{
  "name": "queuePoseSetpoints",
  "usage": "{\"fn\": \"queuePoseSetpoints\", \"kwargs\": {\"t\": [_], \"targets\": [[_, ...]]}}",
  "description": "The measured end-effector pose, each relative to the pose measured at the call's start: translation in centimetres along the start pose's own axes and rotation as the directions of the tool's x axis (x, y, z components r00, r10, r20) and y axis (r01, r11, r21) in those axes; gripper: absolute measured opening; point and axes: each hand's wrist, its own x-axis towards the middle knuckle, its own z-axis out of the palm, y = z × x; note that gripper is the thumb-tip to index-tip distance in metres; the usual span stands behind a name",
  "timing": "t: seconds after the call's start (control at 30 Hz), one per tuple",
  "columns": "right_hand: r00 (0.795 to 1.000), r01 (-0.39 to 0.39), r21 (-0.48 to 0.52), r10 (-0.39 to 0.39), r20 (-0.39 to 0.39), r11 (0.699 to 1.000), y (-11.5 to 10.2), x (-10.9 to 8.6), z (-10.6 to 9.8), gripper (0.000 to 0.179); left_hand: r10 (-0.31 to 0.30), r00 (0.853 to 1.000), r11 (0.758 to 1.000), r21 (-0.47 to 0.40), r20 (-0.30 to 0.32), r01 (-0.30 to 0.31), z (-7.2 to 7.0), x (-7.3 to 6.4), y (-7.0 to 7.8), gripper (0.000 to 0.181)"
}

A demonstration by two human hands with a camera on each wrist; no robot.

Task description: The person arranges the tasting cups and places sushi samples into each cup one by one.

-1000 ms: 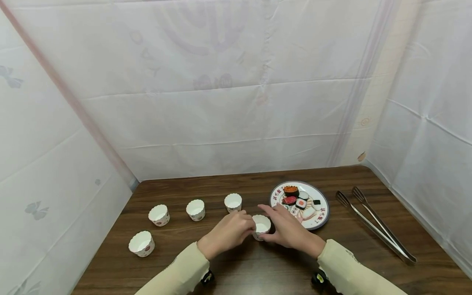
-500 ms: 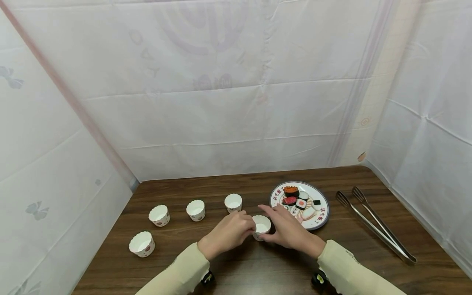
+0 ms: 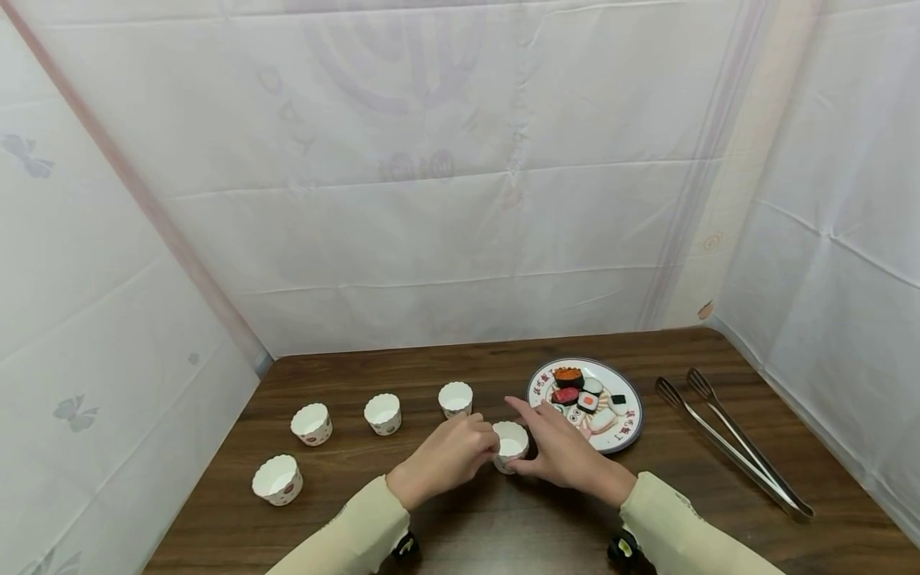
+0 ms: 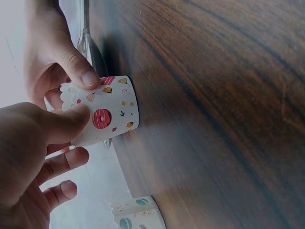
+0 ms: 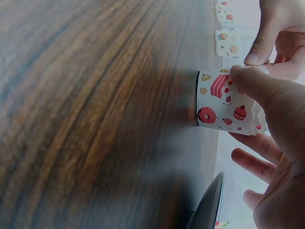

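A white paper baking cup (image 3: 511, 438) with a scalloped rim and printed red donuts and cakes stands upright on the dark wooden table (image 3: 496, 535). My left hand (image 3: 447, 457) pinches its rim on the left, the thumb (image 4: 76, 119) against the outer wall. From the right, my right hand (image 3: 568, 455) holds the same cup between thumb and fingers, its thumb (image 5: 252, 83) on the printed side. Some right fingertips are hidden behind the cup in the right wrist view.
Other paper cups stand to the left: one at the back (image 3: 456, 399), one further left (image 3: 382, 414), and a pair at far left, including the nearest cup (image 3: 277, 480). Sushi pieces lie on a plate (image 3: 624, 438) behind the right hand. Metal tongs (image 3: 747, 459) lie at right.
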Motion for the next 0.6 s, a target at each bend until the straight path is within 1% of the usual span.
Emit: {"fn": "queuePoseSetpoints", "kwargs": {"t": [0.17,0.27,0.47,0.6], "targets": [[1.0,0.001,-0.009,-0.001,-0.008,1.0,0.0,0.0,0.0,0.098,0.013,0.999,1.0,0.024,-0.035,-0.012,-0.1,0.1,-0.1,0.015],[1.0,0.004,-0.004,-0.004,-0.011,1.0,0.1,0.0,0.0,0.099,0.022,0.998,1.0,0.022,-0.052,-0.021,-0.1,0.0,-0.2,0.016],[1.0,-0.008,-0.012,0.008,-0.006,1.0,0.1,-0.1,0.2,0.099,0.023,0.995,0.999,-0.042,-0.098,-0.028,-0.7,-0.3,-0.3,0.017],[1.0,0.003,-0.007,-0.003,-0.02,1.0,0.2,-0.1,0.3,0.096,0.022,0.989,0.997,-0.073,-0.149,-0.033,-1.2,-0.7,-0.3,0.017]]}}
